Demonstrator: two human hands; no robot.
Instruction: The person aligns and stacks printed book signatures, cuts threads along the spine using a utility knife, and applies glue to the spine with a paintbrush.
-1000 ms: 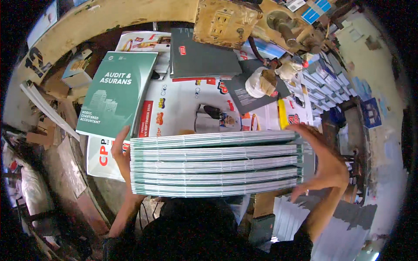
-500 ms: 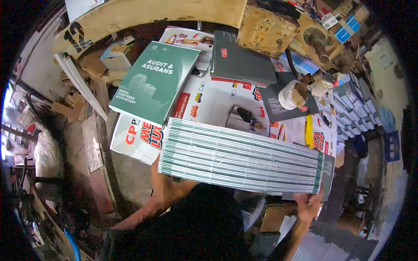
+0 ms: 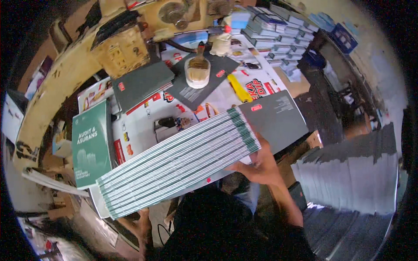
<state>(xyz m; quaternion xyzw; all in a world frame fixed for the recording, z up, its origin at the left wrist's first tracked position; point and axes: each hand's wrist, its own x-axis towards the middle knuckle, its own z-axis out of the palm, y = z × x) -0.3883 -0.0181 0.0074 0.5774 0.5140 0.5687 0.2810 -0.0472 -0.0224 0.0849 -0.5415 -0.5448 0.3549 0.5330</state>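
A long stack of thin booklets (image 3: 174, 161), white page edges and green covers showing, is held slantwise over the table in front of me. My right hand (image 3: 261, 165) grips its right end, thumb along the near side and fingers round the end. My left hand (image 3: 143, 219) is at the lower left end, its fingers mostly hidden beneath the stack. To the left lies a green booklet (image 3: 92, 145). A dark grey cover (image 3: 283, 119) lies flat past the stack's right end. Several similar dark covers (image 3: 141, 87) are piled further back.
On the printed table sheet (image 3: 139, 126) are a yellow cutter (image 3: 238, 88) and a white pot (image 3: 198, 80) with a paintbrush (image 3: 200, 54) across it. A worn yellow machine (image 3: 119, 50) stands behind. Stacked books (image 3: 278, 35) rise at the back right; a large grey pile (image 3: 348, 174) stands near right.
My view has turned right, bringing the grey pile into sight. The booklet stack has tilted, its right end now higher and its left end lower, with both hands still at its ends.
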